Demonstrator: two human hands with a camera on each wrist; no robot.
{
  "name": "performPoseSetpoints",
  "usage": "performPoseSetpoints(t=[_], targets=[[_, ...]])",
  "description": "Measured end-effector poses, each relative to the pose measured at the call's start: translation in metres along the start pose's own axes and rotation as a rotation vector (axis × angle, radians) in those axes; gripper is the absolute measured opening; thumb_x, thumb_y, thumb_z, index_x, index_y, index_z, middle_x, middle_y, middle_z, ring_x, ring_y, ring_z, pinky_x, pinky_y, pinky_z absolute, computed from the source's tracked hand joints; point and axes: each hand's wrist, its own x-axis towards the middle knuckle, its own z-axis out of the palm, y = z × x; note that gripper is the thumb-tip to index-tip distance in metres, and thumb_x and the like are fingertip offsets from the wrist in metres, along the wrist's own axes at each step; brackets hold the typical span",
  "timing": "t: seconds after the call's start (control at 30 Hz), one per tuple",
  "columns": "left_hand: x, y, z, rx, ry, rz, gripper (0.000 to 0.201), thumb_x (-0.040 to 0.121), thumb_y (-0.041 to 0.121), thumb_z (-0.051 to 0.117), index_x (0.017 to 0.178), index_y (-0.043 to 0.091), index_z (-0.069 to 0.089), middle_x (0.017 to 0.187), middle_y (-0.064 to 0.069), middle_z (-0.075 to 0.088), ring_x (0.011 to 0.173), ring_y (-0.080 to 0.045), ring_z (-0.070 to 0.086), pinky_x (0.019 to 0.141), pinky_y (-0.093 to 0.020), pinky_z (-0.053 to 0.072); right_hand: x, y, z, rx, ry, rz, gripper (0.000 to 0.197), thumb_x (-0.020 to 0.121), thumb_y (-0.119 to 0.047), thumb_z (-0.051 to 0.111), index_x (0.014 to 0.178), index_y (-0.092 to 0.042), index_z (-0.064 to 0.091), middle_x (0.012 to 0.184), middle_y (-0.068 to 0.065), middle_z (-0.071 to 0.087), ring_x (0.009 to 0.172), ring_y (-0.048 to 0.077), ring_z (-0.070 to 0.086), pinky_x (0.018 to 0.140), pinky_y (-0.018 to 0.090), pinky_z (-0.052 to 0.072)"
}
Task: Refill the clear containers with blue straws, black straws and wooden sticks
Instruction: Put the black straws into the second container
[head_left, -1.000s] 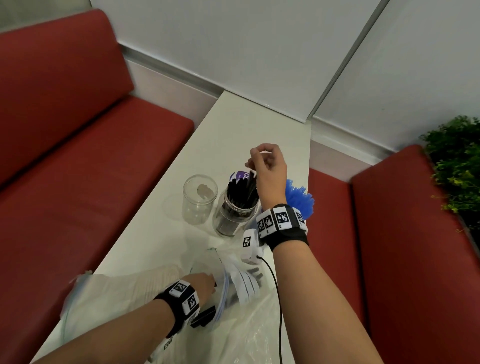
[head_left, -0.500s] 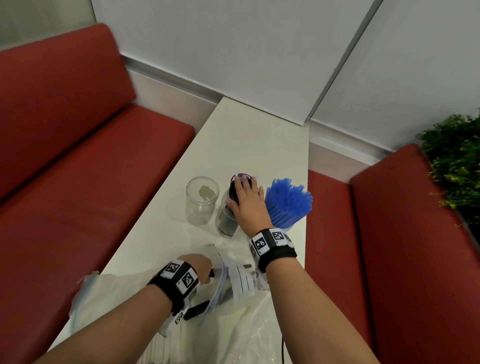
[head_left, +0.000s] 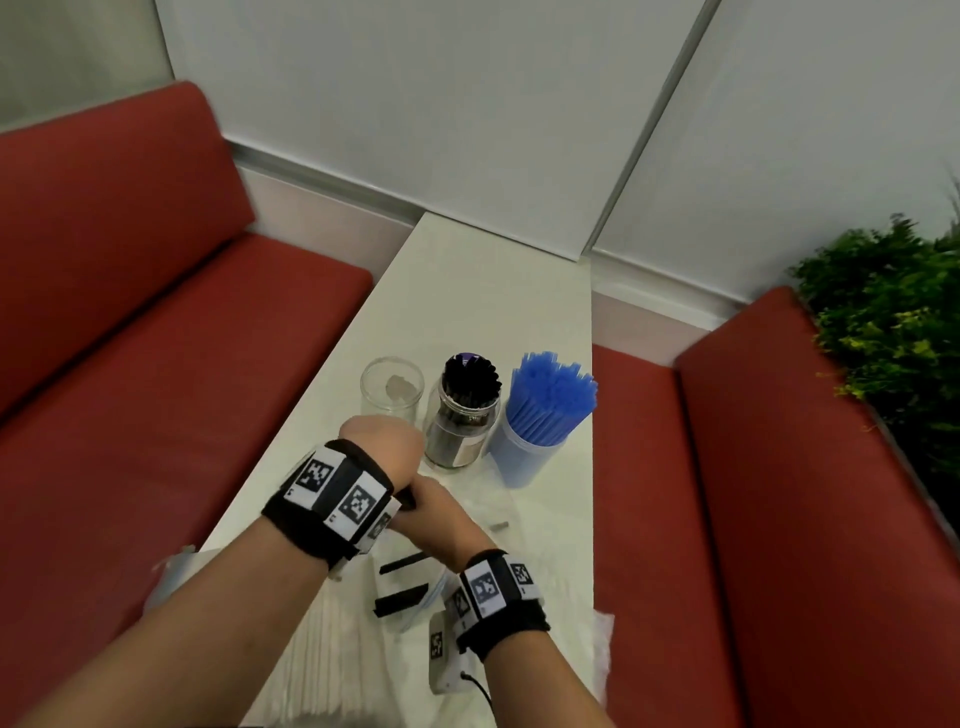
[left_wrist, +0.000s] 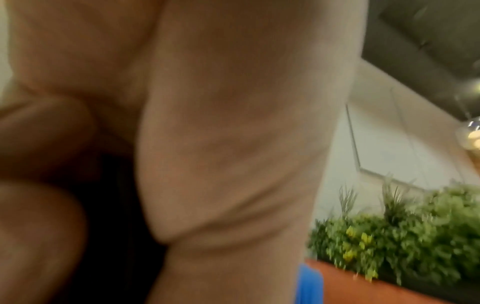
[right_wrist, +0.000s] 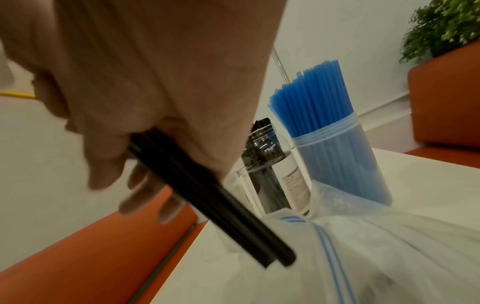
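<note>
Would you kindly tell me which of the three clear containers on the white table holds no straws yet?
The leftmost clear glass jar; the middle jar holds black straws, the right container blue ones.

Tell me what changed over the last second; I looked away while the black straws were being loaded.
The right hand came back from the top of the black-straw jar to the plastic bag and now grips a bunch of black straws. The left hand rose from the bag and crossed above the right. The empty jar, black-straw jar and blue straws stayed put.
</note>
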Motion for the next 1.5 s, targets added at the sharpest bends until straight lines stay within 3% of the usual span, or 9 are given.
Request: performPoseSetpoints(t=[0.1,0.23,0.33,0.5,0.57,0.77,1.0,1.23,1.5], targets=[[-0.009,-0.006,-0.029,-0.146,0.078,0.192,0.007,0.084,0.022,0.069,0.08,0.017,0.066,0.079,0.003,0.064,0.068,-0.01,0.061,0.062,-0.023,0.046,-0.002,-0.015,-0.014,0.06,0.137,-0.023,0.029,0.092,-0.004,0.059,0.068,-0.021,0.061,0.055,-0.015,0.06,0.049,-0.005,0.052,0.055,0.011,0.039],[-0.007,-0.027,-0.043,-1.155,0.344,0.42,0.024,0.085,0.052,0.065,0.094,0.031,0.073,0.085,0.01,0.073,0.069,-0.002,0.066,0.067,-0.021,0.052,-0.01,-0.036,-0.049,0.284,0.31,-0.084,0.02,0.101,-0.022,0.063,0.083,-0.014,0.062,0.058,-0.008,0.057,0.051,0.009,0.053,0.057,0.026,0.046],[0.009,-0.023,-0.03,-1.736,0.453,0.215,0.041,0.095,0.053,0.051,0.095,0.02,0.074,0.092,-0.001,0.075,0.088,-0.017,0.07,0.077,-0.03,0.053,-0.015,-0.065,-0.078,0.455,0.446,-0.192,0.027,0.096,-0.041,0.068,0.086,-0.015,0.071,0.06,-0.007,0.056,0.055,0.011,0.054,0.06,0.029,0.048],[0.024,0.004,0.005,-2.538,-0.362,0.148,0.045,0.098,0.04,0.051,0.111,-0.001,0.065,0.112,-0.019,0.066,0.11,-0.031,0.061,0.1,-0.041,0.048,-0.015,-0.111,-0.101,0.698,0.521,-0.365,0.028,0.087,-0.045,0.077,0.068,-0.031,0.063,0.065,-0.001,0.058,0.055,0.015,0.056,0.06,0.027,0.053],[0.023,0.015,0.007,-2.68,-0.449,0.2,0.037,0.099,0.035,0.052,0.107,0.003,0.068,0.108,-0.016,0.069,0.104,-0.027,0.066,0.094,-0.041,0.054,-0.014,-0.11,-0.093,0.672,0.52,-0.331,0.028,0.088,-0.043,0.076,0.066,-0.032,0.062,0.065,-0.002,0.057,0.055,0.013,0.055,0.061,0.026,0.053],[0.032,0.028,0.011,-2.609,-0.396,-0.045,0.026,0.102,0.029,0.048,0.089,0.01,0.061,0.067,-0.005,0.059,0.051,-0.013,0.059,0.042,-0.018,0.05,-0.01,-0.101,-0.085,0.625,0.488,-0.261,0.026,0.095,-0.031,0.072,0.074,-0.023,0.059,0.064,-0.002,0.056,0.056,0.012,0.053,0.059,0.024,0.05],[0.053,0.021,0.013,-2.576,-0.457,0.017,0.034,0.103,0.027,0.041,0.071,0.018,0.047,0.055,0.001,0.044,0.035,-0.006,0.031,0.029,-0.012,0.015,-0.002,-0.097,-0.086,0.592,0.44,-0.231,0.027,0.097,-0.029,0.07,0.078,-0.014,0.058,0.066,0.002,0.056,0.06,0.016,0.055,0.066,0.03,0.052],[0.079,0.01,0.016,-2.395,-0.489,0.024,0.026,0.097,0.021,0.05,0.074,0.01,0.054,0.054,-0.002,0.046,0.033,-0.007,0.033,0.027,-0.013,0.019,0.014,-0.113,-0.128,0.648,0.427,-0.343,0.034,0.096,-0.037,0.069,0.077,-0.013,0.054,0.063,0.0,0.052,0.059,0.017,0.053,0.067,0.03,0.053],[0.111,0.009,0.047,-0.658,0.501,0.095,0.028,0.093,0.01,0.047,0.113,0.014,0.066,0.118,-0.003,0.06,0.099,-0.025,0.056,0.086,-0.037,0.049,0.058,-0.087,-0.163,0.567,0.549,-0.238,0.028,0.097,-0.026,0.069,0.076,-0.014,0.054,0.061,-0.005,0.053,0.055,0.012,0.05,0.059,0.026,0.05]])
